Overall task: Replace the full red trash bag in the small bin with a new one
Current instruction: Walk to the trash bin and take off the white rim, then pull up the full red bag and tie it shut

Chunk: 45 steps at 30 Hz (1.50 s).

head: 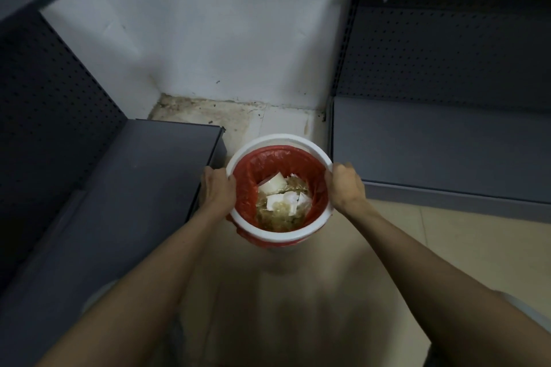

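bin (pixel 280 234) holds red bag (pixel 247 188) of trash (pixel 281 202).

The left hand (pixel 217 188) hid its fingers behind the white bin (pixel 280 234) rim. The right hand (pixel 346 185) covered the rim's right side. The bin's lower body lay out of sight below its rim, and the trash (pixel 281 202) was too blurred to identify.
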Available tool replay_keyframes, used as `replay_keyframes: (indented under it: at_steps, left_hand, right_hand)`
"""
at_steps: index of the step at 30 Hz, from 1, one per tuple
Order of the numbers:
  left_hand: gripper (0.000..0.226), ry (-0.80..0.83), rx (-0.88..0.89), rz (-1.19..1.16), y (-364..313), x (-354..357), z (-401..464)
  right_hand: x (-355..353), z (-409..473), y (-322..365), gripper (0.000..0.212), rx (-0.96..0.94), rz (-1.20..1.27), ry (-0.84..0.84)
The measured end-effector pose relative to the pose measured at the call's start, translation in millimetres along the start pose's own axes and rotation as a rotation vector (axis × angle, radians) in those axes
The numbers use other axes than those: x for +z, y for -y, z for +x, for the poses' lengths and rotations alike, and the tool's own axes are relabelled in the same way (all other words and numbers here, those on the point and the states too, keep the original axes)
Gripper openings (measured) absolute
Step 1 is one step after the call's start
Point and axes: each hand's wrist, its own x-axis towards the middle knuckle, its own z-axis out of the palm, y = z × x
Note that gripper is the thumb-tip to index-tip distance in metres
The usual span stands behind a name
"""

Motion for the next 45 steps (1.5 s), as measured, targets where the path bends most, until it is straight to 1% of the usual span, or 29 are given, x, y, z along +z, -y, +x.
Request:
replay_keyframes:
  at_steps: [3,7,10,12,15,17,20,24,27,32,36,40,45]
  left_hand:
    - [0.033,-0.017,0.049,0.050,-13.8,-9.0,-1.6]
    - [0.031,-0.033,0.180,0.063,-37.3,-8.0,-5.9]
    - [0.022,-0.044,0.283,0.054,-68.3,5.3,-17.9]
    - [0.023,-0.037,0.334,0.020,-92.1,19.1,-27.6]
    - [0.022,0.014,0.423,-0.003,-124.7,47.2,-42.7]
    - [0.021,0.045,0.470,0.047,-144.6,65.9,-55.5]
    - [0.022,0.085,0.542,0.157,-168.0,92.2,-75.2]
    - [0.021,0.174,0.628,0.295,-182.8,134.9,-96.8]
    - [0.020,0.222,0.605,0.351,-178.5,173.9,-107.6]
    - [0.026,0.304,0.531,0.429,-147.7,238.8,-107.5]
    - [0.025,0.340,0.504,0.397,-123.7,282.3,-96.4]
    - [0.024,0.357,0.498,0.422,-103.3,312.2,-93.3]
    - [0.023,0.375,0.501,0.445,-81.7,338.6,-98.9]
  right_hand:
    - [-11.0,1.2,0.7,0.019,-0.014,-0.026,-0.045]
    - [-30.5,-1.7,-18.9,0.021,0.025,-0.019,-0.107]
    - [-45.6,-8.4,-52.3,0.017,0.060,-0.024,-0.184]
    - [-58.0,-17.3,-80.1,0.013,0.122,-0.023,-0.216]
    - [-74.5,-35.7,-125.2,0.010,0.192,-0.059,-0.258]
    - [-82.1,-49.1,-152.7,0.011,0.233,-0.055,-0.280]
    - [-86.1,-71.1,-189.4,0.017,0.324,-0.054,-0.294]
    - [-70.5,-94.4,-230.4,0.017,0.422,-0.074,-0.302]
    - [-42.7,-102.8,-257.0,0.017,0.479,-0.109,-0.279]
    - [17.3,-105.2,-292.9,0.018,0.534,-0.118,-0.193]
    - [66.0,-102.0,-313.6,0.020,0.548,-0.112,-0.108]
    - [101.7,-102.7,-328.9,0.022,0.558,-0.102,-0.041]
    - [125.2,-109.5,-344.1,0.029,0.559,-0.109,0.040]
